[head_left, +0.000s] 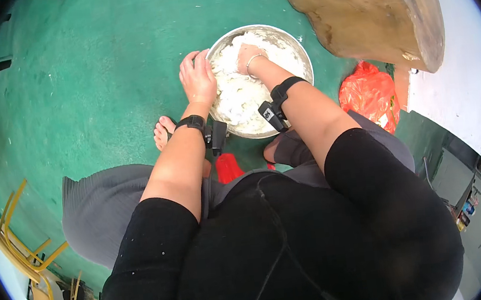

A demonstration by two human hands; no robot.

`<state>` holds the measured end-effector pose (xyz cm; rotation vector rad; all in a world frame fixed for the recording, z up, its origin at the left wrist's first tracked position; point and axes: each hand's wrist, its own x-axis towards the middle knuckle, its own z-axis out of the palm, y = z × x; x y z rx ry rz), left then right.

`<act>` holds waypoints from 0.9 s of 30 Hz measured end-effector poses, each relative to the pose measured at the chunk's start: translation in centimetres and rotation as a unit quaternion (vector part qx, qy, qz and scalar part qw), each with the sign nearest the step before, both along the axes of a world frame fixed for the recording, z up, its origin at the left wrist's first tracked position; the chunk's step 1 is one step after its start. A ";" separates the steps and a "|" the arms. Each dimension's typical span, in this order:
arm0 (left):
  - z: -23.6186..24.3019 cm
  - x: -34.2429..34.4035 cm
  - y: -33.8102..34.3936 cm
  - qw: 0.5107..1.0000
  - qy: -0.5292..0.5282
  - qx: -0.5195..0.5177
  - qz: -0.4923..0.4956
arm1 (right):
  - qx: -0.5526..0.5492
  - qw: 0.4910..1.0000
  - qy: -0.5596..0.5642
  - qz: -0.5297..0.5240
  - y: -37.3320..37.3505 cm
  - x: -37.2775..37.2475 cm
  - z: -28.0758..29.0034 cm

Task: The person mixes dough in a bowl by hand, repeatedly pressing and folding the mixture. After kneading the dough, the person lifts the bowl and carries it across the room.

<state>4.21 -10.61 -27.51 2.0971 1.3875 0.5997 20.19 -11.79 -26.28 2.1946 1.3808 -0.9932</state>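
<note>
The white mixture [238, 100] looks lumpy.

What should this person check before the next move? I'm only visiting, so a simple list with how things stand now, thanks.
1. Bowl steadied: ok, the left hand is at its left rim.
2. Right hand in the white mixture: ok, fingers buried.
3. Bracelet free of mixture: cannot tell.
4. Right wrist device away from the bowl: not ok, it seems to hang over the near rim.
5. Red bag apart from the bowl: ok.
</note>
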 end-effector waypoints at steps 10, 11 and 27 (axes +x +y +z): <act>0.0 0.4 0.0 0.999 -0.010 0.029 0.013 | 0.034 0.978 0.104 0.177 -2.4 3.9 2.4; 0.1 0.6 0.1 0.999 -0.013 0.031 0.011 | 0.085 0.969 0.128 0.196 -4.0 4.6 2.8; -0.2 0.2 0.5 0.999 -0.002 0.032 -0.011 | 0.031 0.998 0.016 0.047 -14.6 -4.3 4.2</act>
